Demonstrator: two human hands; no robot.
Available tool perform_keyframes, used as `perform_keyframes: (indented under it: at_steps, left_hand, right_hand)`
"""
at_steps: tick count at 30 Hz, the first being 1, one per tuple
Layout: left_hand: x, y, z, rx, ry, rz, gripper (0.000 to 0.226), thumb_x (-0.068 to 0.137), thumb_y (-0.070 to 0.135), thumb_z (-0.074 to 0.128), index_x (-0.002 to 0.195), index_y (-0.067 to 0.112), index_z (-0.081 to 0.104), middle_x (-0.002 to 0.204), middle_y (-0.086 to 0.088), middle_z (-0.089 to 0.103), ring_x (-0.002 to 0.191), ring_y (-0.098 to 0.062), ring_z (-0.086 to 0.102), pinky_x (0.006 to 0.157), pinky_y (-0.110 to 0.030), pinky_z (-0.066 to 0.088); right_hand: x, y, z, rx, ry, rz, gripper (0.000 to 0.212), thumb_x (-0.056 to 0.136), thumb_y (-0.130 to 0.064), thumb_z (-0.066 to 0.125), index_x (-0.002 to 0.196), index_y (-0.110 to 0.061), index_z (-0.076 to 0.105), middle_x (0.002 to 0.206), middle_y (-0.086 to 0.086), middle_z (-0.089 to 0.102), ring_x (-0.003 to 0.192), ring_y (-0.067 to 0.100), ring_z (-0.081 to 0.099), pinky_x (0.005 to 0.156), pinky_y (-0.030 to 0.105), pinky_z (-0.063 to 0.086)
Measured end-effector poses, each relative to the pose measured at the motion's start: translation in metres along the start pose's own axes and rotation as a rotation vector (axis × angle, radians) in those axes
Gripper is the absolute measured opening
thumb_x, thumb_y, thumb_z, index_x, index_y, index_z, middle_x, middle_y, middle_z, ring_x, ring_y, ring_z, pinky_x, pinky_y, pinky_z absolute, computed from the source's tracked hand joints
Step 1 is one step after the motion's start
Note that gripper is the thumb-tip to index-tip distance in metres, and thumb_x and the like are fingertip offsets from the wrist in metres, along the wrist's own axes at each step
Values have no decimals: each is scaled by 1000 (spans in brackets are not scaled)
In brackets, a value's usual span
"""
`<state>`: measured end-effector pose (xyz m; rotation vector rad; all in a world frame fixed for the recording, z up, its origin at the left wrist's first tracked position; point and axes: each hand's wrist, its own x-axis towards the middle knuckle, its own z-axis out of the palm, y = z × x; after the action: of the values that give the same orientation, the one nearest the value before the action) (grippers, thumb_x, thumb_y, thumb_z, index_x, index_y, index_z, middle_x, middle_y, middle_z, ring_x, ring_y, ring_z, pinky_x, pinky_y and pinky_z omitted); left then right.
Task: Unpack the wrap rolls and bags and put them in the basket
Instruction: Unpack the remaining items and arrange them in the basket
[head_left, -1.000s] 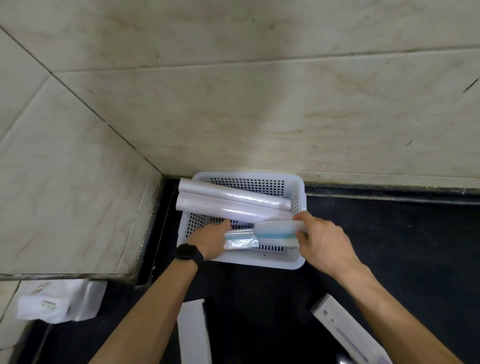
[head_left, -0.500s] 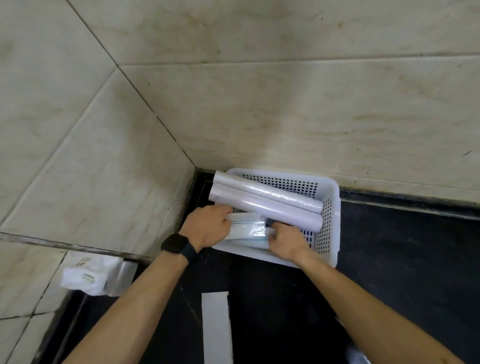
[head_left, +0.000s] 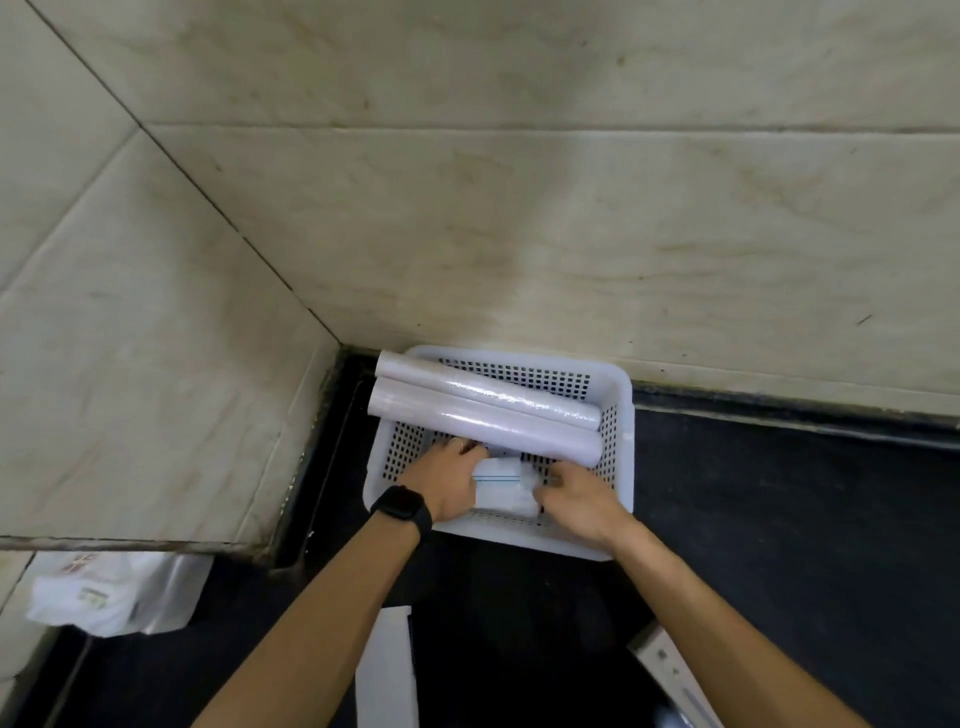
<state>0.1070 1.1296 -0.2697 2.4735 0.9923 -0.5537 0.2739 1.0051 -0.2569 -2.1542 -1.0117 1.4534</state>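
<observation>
A white perforated basket stands in the corner on the dark counter. Two pale wrap rolls lie across it, their left ends sticking out over the rim. In the near part of the basket sits a folded stack of clear bags with a blue zip line. My left hand, a black watch on its wrist, holds the stack's left side. My right hand holds its right side. Both hands are down inside the basket.
Marble tile walls close the corner behind and left of the basket. A white empty box lies near the front edge, another box at the lower right. A crumpled white plastic package lies on the left ledge.
The bags were folded shorter and pushed down into the basket; my right hand slid left along them. The camera view shifted, so the basket sits further right.
</observation>
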Motion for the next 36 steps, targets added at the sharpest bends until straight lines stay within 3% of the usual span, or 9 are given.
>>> perform_keyframes:
  at_steps: [6, 11, 17, 19, 22, 24, 26, 30, 36]
  left_hand:
    - [-5, -4, -5, 69, -144, -39, 56, 89, 20, 46, 144, 35, 42, 144, -4, 48, 123, -28, 51, 99, -43, 47]
    - [-14, -8, -6, 83, -216, -80, 63, 93, 27, 39, 153, 35, 24, 159, -3, 30, 138, -30, 38, 115, -45, 30]
    - [-16, -6, -8, -27, -139, -134, 61, 90, 28, 44, 150, 28, 33, 156, -4, 34, 141, -28, 31, 119, -46, 20]
    - [-23, -12, -14, -209, -7, -177, 49, 89, 27, 50, 137, 22, 50, 141, -4, 49, 127, -24, 46, 110, -41, 36]
    - [-41, -27, -23, -504, 269, -348, 13, 89, 39, 52, 89, 27, 57, 96, 4, 64, 90, -17, 61, 81, -40, 53]
    - [-49, -35, -34, -663, 476, -487, 29, 86, 52, 57, 82, 25, 49, 82, 4, 60, 76, -17, 60, 63, -35, 48]
    - [-47, -44, -45, -809, 617, -560, 40, 83, 55, 65, 95, 21, 49, 96, 0, 60, 86, -20, 60, 66, -34, 47]
    - [-28, -54, -64, -1033, 488, -547, 79, 85, 48, 69, 148, 17, 32, 135, -7, 53, 119, -27, 55, 98, -48, 50]
    - [-6, -64, -67, -1310, 450, -522, 63, 98, 24, 58, 154, 21, 28, 138, -7, 51, 111, -24, 59, 91, -38, 54]
  right_hand:
    - [9, -12, 25, 146, -147, 40, 31, 87, -9, 49, 114, -15, 65, 110, 5, 68, 100, 18, 63, 83, 29, 46]
    - [11, -8, 33, -23, 14, -15, 26, 90, -19, 49, 110, -11, 63, 105, 7, 68, 97, 23, 64, 82, 35, 51]
    - [4, -11, 20, -162, 110, -175, 15, 95, -31, 53, 93, -18, 62, 92, -1, 66, 84, 16, 62, 71, 31, 48]
    - [2, -16, 6, -184, 284, -257, 14, 96, -32, 55, 98, -21, 64, 92, -4, 67, 83, 15, 63, 70, 29, 49]
    - [14, -28, -17, -206, 479, -395, 5, 95, -23, 58, 98, -20, 61, 92, -1, 66, 81, 19, 63, 63, 25, 46]
    - [32, -39, -30, -276, 474, -446, 17, 96, -18, 57, 112, -13, 63, 106, 6, 66, 96, 25, 61, 74, 31, 48]
    - [52, -46, -39, -424, 336, -428, 32, 99, -19, 52, 129, -9, 56, 121, 12, 64, 109, 33, 59, 85, 38, 50]
    - [79, -51, -44, -635, 103, -385, 41, 104, -26, 46, 143, -13, 45, 136, 14, 60, 115, 33, 59, 93, 41, 50]
    - [59, -44, -53, -419, 336, -573, 38, 104, -20, 48, 141, -10, 49, 136, 12, 58, 118, 30, 56, 94, 31, 41]
